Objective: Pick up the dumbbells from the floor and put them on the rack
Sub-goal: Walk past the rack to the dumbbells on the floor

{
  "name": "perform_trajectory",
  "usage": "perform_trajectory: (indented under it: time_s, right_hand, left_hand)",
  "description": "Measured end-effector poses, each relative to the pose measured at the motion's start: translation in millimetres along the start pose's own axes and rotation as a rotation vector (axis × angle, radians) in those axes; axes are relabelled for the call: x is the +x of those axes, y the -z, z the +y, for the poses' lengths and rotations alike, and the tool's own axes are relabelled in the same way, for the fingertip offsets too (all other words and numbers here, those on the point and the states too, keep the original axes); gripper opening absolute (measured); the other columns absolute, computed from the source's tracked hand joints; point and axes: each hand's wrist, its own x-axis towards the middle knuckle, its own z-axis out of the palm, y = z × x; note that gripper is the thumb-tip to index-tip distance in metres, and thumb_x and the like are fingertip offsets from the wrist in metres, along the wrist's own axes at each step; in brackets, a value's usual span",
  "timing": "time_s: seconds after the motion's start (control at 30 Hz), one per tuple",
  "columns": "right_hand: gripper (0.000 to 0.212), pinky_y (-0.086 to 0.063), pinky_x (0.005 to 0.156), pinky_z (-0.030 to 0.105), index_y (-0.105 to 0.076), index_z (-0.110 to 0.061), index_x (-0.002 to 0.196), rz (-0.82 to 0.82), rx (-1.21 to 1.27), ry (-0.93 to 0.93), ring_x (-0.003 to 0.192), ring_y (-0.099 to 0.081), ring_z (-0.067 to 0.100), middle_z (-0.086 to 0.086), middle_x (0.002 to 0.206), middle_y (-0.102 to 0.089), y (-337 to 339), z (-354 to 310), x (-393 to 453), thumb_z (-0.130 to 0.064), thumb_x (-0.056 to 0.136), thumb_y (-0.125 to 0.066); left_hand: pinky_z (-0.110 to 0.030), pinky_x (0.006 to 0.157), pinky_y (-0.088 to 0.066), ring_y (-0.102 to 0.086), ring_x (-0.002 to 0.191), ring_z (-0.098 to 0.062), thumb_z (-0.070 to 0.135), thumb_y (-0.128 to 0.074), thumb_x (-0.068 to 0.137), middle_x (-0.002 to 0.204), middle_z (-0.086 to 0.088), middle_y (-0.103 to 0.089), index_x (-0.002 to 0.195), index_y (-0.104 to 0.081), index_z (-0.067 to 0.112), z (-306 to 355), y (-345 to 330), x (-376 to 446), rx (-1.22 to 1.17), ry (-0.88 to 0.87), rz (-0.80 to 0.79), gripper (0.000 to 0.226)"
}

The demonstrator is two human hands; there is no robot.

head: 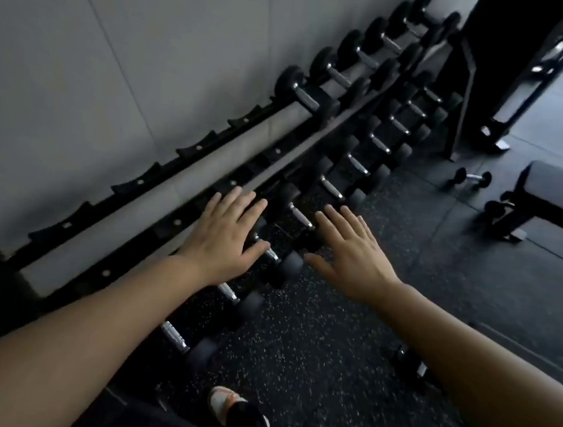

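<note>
Two bare hands hover palm-down with fingers spread and nothing in them: the left hand (227, 239) over the near edge of the rack (208, 168), the right hand (351, 254) just to its right, above the speckled floor (312, 347). Between and below them lies a row of dumbbells; the nearest one (277, 259) shows its chrome handle just under the left thumb, and another (302, 217) lies a little farther off between the two hands. It is hard to tell whether this row rests on the floor or on a low tier. The upper tier has empty cradles on its near left stretch and loaded ones far to the right. A small dumbbell (474, 178) clearly lies on the floor far right, beside the bench (556, 202). The step in hand looks like reaching down for a grip. To do it well, each hand should close around the middle of a chrome handle, not the rubber head, lift level, and keep clear of the feet (227, 407) below.
</note>
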Motion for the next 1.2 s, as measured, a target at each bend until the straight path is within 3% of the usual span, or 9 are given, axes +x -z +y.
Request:
perform_trajectory:
  time_s: [0.33, 0.57, 0.8, 1.2]
  right_hand:
    - [0.080, -0.006, 0.122, 0.045, -0.017, -0.020, 0.156, -0.071, 0.030, -0.251, 0.150, -0.004, 0.027, 0.006, 0.164, -0.015, -22.8, 80.9, -163.3, -0.065, 0.092, -0.035]
    - [0.078, -0.007, 0.121, 0.045, -0.022, -0.019, 0.154, -0.085, 0.085, -0.405, 0.150, -0.008, 0.029, 0.007, 0.163, -0.020, -44.0, 108.1, -219.8, -0.062, 0.092, -0.041]
    - [0.080, -0.010, 0.121, 0.047, -0.023, -0.018, 0.154, -0.121, 0.128, -0.527, 0.150, -0.009, 0.030, 0.008, 0.162, -0.020, -61.7, 138.3, -206.9, -0.065, 0.091, -0.038]
    - [0.081, 0.001, 0.119, 0.040, -0.020, -0.019, 0.155, -0.157, 0.141, -0.684, 0.151, -0.002, 0.025, 0.005, 0.164, -0.015, -72.2, 210.6, -95.0, -0.067, 0.091, -0.034]
  left_hand:
    - [-0.045, 0.121, 0.002, 0.000, 0.151, -0.021, 0.065, -0.028, 0.090, 0.164, -0.006, -0.017, 0.155, -0.016, 0.020, 142.2, -71.1, 0.7, -0.065, -0.207, -0.148, 0.080]
    - [-0.044, 0.121, 0.004, 0.002, 0.151, -0.021, 0.062, -0.034, 0.092, 0.164, -0.006, -0.015, 0.156, -0.015, 0.020, 191.6, -108.2, 12.3, -0.088, -0.311, -0.272, 0.078]
    - [-0.046, 0.121, 0.003, 0.004, 0.151, -0.020, 0.061, -0.035, 0.093, 0.164, -0.005, -0.013, 0.156, -0.015, 0.020, 196.9, -143.0, 59.9, -0.087, -0.394, -0.387, 0.078]
    - [-0.044, 0.121, 0.006, 0.005, 0.151, -0.019, 0.065, -0.027, 0.089, 0.165, -0.003, -0.013, 0.156, -0.014, 0.021, 166.3, -177.2, 220.2, -0.128, -0.530, -0.455, 0.081]
